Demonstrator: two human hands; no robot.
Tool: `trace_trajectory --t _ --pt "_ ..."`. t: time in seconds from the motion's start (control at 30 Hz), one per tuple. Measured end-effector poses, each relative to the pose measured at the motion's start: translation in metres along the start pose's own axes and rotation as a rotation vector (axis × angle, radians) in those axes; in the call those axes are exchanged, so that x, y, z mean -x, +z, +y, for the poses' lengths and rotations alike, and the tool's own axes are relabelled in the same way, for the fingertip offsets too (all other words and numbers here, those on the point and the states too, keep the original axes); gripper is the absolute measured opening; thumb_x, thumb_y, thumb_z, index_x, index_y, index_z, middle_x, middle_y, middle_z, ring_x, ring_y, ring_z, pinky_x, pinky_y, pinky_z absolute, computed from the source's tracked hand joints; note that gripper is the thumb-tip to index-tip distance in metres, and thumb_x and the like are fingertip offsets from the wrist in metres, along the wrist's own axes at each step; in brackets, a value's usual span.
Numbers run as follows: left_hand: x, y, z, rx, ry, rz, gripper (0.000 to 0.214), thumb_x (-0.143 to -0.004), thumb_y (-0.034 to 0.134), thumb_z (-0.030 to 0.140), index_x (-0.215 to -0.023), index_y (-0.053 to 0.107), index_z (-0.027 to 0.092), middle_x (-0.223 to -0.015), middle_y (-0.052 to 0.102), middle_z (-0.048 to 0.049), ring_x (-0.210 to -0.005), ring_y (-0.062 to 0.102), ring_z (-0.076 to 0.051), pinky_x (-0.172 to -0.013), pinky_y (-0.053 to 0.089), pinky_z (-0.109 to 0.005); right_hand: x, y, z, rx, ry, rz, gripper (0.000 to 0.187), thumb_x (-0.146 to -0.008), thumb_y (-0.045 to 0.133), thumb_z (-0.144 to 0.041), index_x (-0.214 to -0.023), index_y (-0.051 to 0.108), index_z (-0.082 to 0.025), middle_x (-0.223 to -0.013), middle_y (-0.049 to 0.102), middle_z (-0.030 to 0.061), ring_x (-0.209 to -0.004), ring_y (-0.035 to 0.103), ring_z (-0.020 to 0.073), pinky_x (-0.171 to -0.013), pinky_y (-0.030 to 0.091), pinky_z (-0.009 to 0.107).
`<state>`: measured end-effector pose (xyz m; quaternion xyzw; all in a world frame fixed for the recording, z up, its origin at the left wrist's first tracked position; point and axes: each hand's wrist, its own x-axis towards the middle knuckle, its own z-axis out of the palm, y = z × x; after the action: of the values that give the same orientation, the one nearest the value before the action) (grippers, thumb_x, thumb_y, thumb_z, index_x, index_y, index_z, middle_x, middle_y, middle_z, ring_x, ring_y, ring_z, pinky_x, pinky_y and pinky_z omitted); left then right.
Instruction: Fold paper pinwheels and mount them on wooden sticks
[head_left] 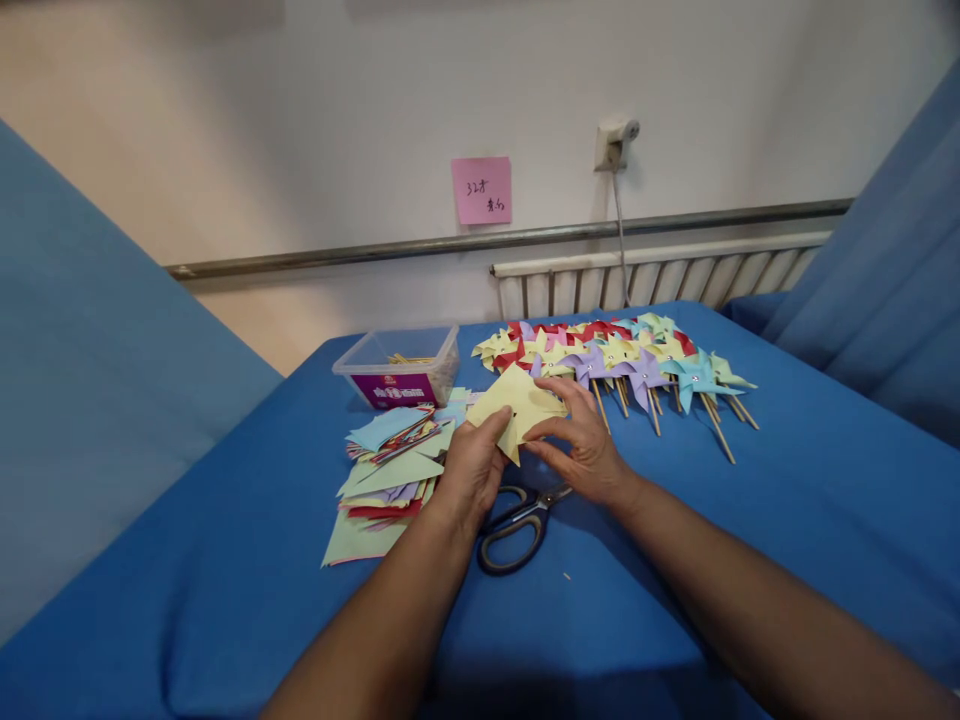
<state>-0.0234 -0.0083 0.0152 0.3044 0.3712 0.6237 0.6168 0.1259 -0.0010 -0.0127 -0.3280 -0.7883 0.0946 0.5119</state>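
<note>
A pale yellow paper square (517, 398), cut and partly folded like a pinwheel, is held up over the middle of the table. My left hand (478, 462) pinches it from the lower left, thumb on top near its centre. Around its right edge are the fingers of my right hand (581, 440), thumb and forefinger gripping the paper. Below the hands lie scissors (514, 530) with dark handles, their blades partly hidden by my right hand. Left of them, coloured paper sheets (390, 480) are stacked in a loose pile.
Many finished pinwheels (645, 365) on sticks lie at the back right. A clear plastic box (401, 365) with a purple label holds thin sticks at the back left. A blue cloth (255, 560) covers the table. Behind are a radiator (667, 275) and a pink note (482, 190).
</note>
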Motion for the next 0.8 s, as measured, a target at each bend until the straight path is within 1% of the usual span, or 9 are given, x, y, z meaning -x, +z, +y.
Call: trace_trajectory --t 0.07,0.23,0.33,0.5,0.63,0.73,0.8 --pt "0.0016 0.0014 0.0005 -0.020 -0.011 -0.011 0.044 -0.068 0.075 0.019 -0.111 0.068 0.012 -0.104 0.073 -0.0123 -0.089 0.069 -0.024 -0.078 0.054 -0.033 0.0005 0.0006 -0.0009 -0.038 0.030 0.014 0.008 -0.083 0.066 -0.032 -0.083 0.072 -0.027 -0.136 0.049 0.0043 -0.130 0.039 0.0266 -0.109 0.030 0.051" --pt "0.0049 0.0026 0.0008 -0.087 -0.050 -0.020 0.034 -0.069 0.075 0.022 -0.100 0.071 0.010 -0.094 0.074 -0.0115 -0.074 0.068 -0.019 -0.066 0.052 -0.027 0.0003 0.0011 0.0017 -0.092 0.112 0.057 0.008 -0.083 0.065 -0.027 -0.076 0.070 -0.025 -0.123 0.058 0.0056 -0.123 0.046 0.0245 -0.106 0.034 0.047" --pt "0.0046 0.0019 -0.0009 -0.106 -0.066 -0.013 0.032 -0.067 0.076 0.023 -0.096 0.071 0.010 -0.088 0.074 -0.0099 -0.066 0.066 -0.016 -0.063 0.051 -0.026 -0.0005 0.0013 0.0040 -0.080 0.136 0.083 0.010 -0.081 0.065 -0.025 -0.072 0.068 -0.024 -0.117 0.060 0.0058 -0.117 0.050 0.0245 -0.102 0.036 0.046" --pt "0.0036 0.0015 -0.0032 -0.138 -0.100 -0.008 0.028 -0.066 0.076 0.027 -0.087 0.070 0.008 -0.076 0.072 -0.0088 -0.058 0.062 -0.015 -0.057 0.048 -0.026 -0.0011 0.0016 0.0054 -0.072 0.181 0.149 0.012 -0.080 0.065 -0.024 -0.068 0.063 -0.023 -0.112 0.062 0.0069 -0.110 0.054 0.0243 -0.098 0.039 0.044" --pt "0.0048 0.0028 -0.0029 -0.127 -0.103 -0.024 0.029 -0.064 0.076 0.024 -0.088 0.071 0.008 -0.082 0.072 -0.0103 -0.064 0.064 -0.016 -0.060 0.050 -0.027 -0.0011 0.0015 0.0062 -0.059 0.214 0.177 0.011 -0.079 0.064 -0.023 -0.068 0.062 -0.023 -0.110 0.062 0.0069 -0.108 0.055 0.0242 -0.096 0.041 0.043" --pt "0.0054 0.0037 -0.0031 -0.133 -0.097 -0.068 0.034 -0.061 0.076 0.019 -0.093 0.071 0.010 -0.089 0.073 -0.0102 -0.069 0.064 -0.016 -0.063 0.050 -0.026 -0.0013 0.0013 0.0064 -0.050 0.228 0.197 0.011 -0.079 0.064 -0.023 -0.068 0.061 -0.023 -0.110 0.063 0.0067 -0.108 0.055 0.0240 -0.095 0.041 0.042" --pt "0.0056 0.0045 -0.0037 -0.147 -0.092 -0.090 0.036 -0.060 0.077 0.017 -0.095 0.071 0.011 -0.092 0.073 -0.0096 -0.069 0.063 -0.015 -0.062 0.050 -0.026 -0.0013 0.0014 0.0063 -0.052 0.226 0.207 0.011 -0.078 0.065 -0.023 -0.068 0.061 -0.023 -0.109 0.063 0.0067 -0.107 0.056 0.0237 -0.095 0.042 0.041"
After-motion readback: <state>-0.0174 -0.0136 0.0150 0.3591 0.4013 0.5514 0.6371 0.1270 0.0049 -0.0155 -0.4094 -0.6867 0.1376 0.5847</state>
